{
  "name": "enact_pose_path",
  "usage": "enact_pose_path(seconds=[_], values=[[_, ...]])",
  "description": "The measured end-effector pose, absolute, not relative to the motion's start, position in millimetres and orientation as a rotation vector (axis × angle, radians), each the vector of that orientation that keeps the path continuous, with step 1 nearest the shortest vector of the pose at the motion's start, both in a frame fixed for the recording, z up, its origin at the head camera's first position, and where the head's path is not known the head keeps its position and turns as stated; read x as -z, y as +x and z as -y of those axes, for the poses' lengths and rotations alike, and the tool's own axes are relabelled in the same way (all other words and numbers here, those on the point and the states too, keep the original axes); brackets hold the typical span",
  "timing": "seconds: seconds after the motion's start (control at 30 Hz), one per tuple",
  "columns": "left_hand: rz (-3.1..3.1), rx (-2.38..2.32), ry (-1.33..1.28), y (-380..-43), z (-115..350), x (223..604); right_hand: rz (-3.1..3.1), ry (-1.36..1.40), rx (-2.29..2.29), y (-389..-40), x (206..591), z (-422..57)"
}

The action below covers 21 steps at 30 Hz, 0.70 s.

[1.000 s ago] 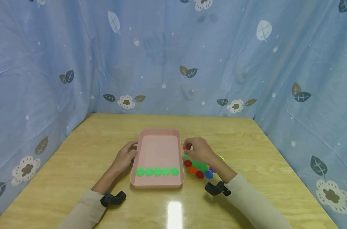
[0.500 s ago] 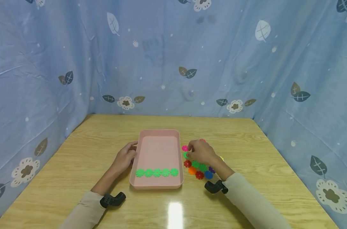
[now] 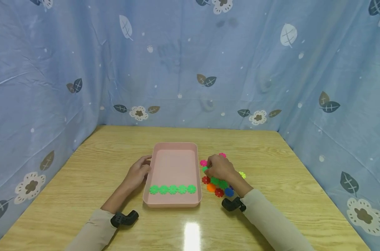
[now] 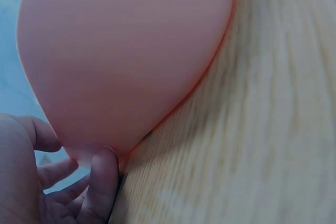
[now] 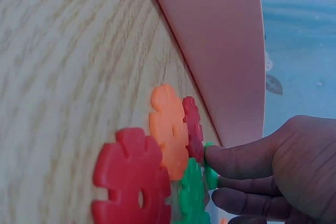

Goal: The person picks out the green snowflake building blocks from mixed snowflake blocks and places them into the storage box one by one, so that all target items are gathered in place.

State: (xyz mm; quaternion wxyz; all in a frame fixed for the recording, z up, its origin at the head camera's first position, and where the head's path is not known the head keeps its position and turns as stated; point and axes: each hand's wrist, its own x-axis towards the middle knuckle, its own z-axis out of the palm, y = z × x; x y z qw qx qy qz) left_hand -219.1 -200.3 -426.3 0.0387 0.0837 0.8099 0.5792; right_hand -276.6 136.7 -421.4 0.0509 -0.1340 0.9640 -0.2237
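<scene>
A pink rectangular tray (image 3: 176, 167) lies on the table, with a row of several green snowflake discs (image 3: 172, 189) along its near end. My left hand (image 3: 137, 174) rests against the tray's left side. In the left wrist view, its thumb (image 4: 103, 174) and forefinger touch the outer wall. My right hand (image 3: 219, 168) is over the loose discs to the tray's right, fingers bent. In the right wrist view, the thumb (image 5: 236, 158) and fingers pinch a green snowflake disc (image 5: 211, 173), mostly hidden behind them.
Near the right hand lie red (image 3: 219, 192), orange (image 3: 211, 187), blue (image 3: 229, 192), pink (image 3: 203, 162) and yellow (image 3: 242, 174) discs, among other green ones (image 3: 223, 184). A patterned blue curtain (image 3: 190, 62) surrounds the wooden table (image 3: 121, 139).
My right hand has drawn back slightly to the right from the pink disc beside the tray, uncovering it. The left hand and tray stay in place.
</scene>
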Motion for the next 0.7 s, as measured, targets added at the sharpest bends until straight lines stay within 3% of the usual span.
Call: enact_pose_path(seconds=[0.7], values=[[-2.494,-1.784,0.21,-218.5,197.6,423.3,-2.84,-0.337,0.895,-274.4,416.2,-137.8]])
